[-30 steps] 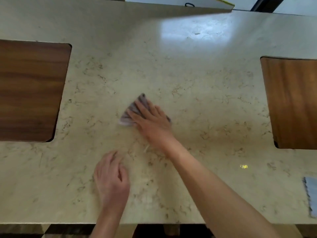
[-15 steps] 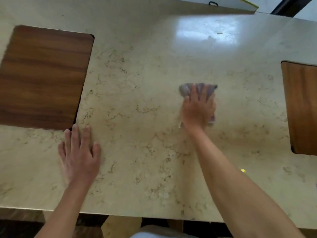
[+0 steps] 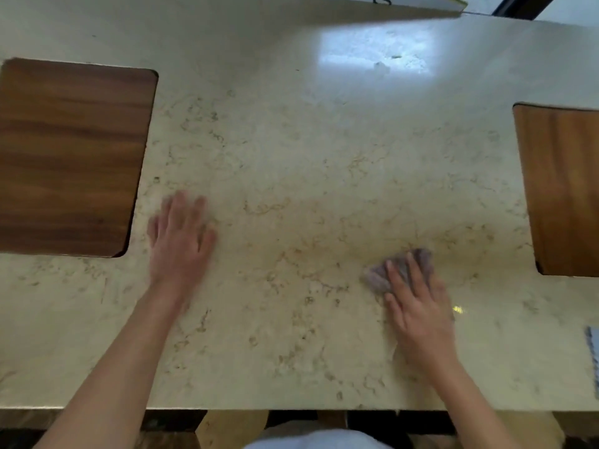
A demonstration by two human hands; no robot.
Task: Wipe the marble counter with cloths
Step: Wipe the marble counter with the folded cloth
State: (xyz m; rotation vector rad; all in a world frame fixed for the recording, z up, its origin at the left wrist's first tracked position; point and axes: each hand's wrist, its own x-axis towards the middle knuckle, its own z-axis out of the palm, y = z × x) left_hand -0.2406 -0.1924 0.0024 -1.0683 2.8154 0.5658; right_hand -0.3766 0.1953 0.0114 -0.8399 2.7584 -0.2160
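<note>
Two cloths show: a crumpled grey-purple cloth [image 3: 393, 270] pinned under the flat right hand [image 3: 418, 306] on the beige marble counter [image 3: 291, 157], and a blue-grey cloth [image 3: 593, 358] at the right edge, nearer that hand. Left hand [image 3: 180, 238] lies flat, fingers spread, holding nothing. Two wooden inlays flank them.

The right hand [image 3: 418, 314] presses a blurred, seemingly purple cloth [image 3: 385, 275] flat on the marble counter [image 3: 291, 150]; the left hand [image 3: 180, 238] rests flat.

You are showing two hands on one marble counter [image 3: 324, 150], left hand [image 3: 180, 238], right hand [image 3: 421, 315], two cloths [image 3: 400, 270] [image 3: 594, 358], two wooden insets [image 3: 71, 157] [image 3: 564, 189] flanking the counter.
</note>
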